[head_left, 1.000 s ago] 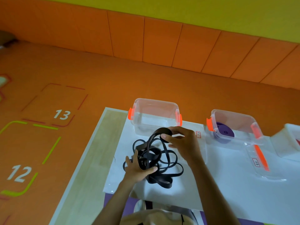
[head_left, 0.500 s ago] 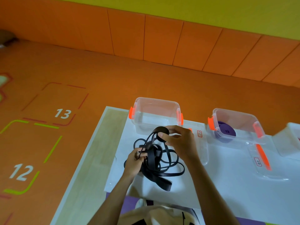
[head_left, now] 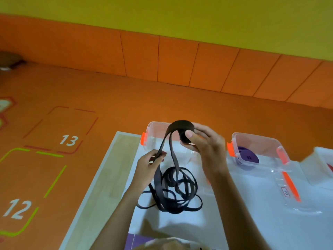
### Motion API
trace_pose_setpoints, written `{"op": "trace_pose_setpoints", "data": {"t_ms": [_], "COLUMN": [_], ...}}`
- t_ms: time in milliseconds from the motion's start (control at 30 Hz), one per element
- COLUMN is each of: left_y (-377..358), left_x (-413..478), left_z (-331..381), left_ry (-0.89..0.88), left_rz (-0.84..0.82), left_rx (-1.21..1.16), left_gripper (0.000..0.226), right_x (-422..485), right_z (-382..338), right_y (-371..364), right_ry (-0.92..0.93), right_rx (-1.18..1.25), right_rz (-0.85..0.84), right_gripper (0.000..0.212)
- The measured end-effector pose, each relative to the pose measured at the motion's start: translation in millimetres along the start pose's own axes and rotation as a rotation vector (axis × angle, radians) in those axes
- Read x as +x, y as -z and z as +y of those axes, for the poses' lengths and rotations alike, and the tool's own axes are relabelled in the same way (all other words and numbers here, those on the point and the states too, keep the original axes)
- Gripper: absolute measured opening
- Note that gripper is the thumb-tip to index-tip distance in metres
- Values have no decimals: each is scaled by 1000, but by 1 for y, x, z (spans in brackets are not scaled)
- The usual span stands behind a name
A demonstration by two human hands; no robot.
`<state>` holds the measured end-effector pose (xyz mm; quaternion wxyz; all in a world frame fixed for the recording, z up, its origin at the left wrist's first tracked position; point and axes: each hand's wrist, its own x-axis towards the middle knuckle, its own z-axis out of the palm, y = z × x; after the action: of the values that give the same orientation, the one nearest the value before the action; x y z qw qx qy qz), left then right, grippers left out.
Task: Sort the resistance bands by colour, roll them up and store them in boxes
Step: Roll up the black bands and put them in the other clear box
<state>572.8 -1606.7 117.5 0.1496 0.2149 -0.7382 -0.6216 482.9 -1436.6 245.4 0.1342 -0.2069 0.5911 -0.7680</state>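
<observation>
A tangle of black resistance bands (head_left: 177,192) lies on the white table cover. My right hand (head_left: 203,143) grips a small black roll at the raised end of one band, held above the table in front of a clear box (head_left: 153,130) with orange latches. My left hand (head_left: 149,164) pinches the same band lower down, where it runs from the roll toward the tangle. A second clear box (head_left: 259,141) to the right holds a rolled purple band (head_left: 247,158).
A clear lid with an orange strip (head_left: 292,188) lies in front of the purple box. A white box (head_left: 322,163) stands at the far right edge. The table's wooden left edge (head_left: 108,177) borders an orange floor with numbers 12 and 13.
Both hands have lifted the band off the tangle; the right hand has risen with the roll, the left hand has moved from the tangle up onto the stretched band.
</observation>
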Motion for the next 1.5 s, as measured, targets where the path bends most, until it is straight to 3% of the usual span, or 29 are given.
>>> {"op": "trace_pose_setpoints", "data": {"t_ms": [100,267,367,433,567,800,1000,1267,1500], "left_y": [0,12,15,11,0,6,11,8,1], "left_x": [9,10,6,2,-2,-4,-9,-15,-17], "left_z": [25,52,61,69,76,72,67,62,63], "left_ry": [-43,-93,-154,-208,-272,-164,-178,-167,-138], "left_rz": [-4,-301,-419,-371,-183,-229,-253,-210,-86], "left_rx": [-46,73,88,81,71,-11,-25,-66,-271], "left_gripper": [21,84,95,88,51,35,40,27,44], "right_x": [6,9,10,8,4,1,4,0,5], "right_z": [-7,-1,9,16,23,32,34,36,34], "right_y": [8,19,25,28,35,44,48,43,38], "right_ry": [-19,-40,-27,-14,42,34,4,-49,-61], "right_rx": [79,2,-209,-315,-413,-597,-547,-546,-546], "right_rz": [26,-2,-59,-82,-127,-212,-258,-329,-358], "right_gripper": [22,29,27,28,22,29,34,36,36]}}
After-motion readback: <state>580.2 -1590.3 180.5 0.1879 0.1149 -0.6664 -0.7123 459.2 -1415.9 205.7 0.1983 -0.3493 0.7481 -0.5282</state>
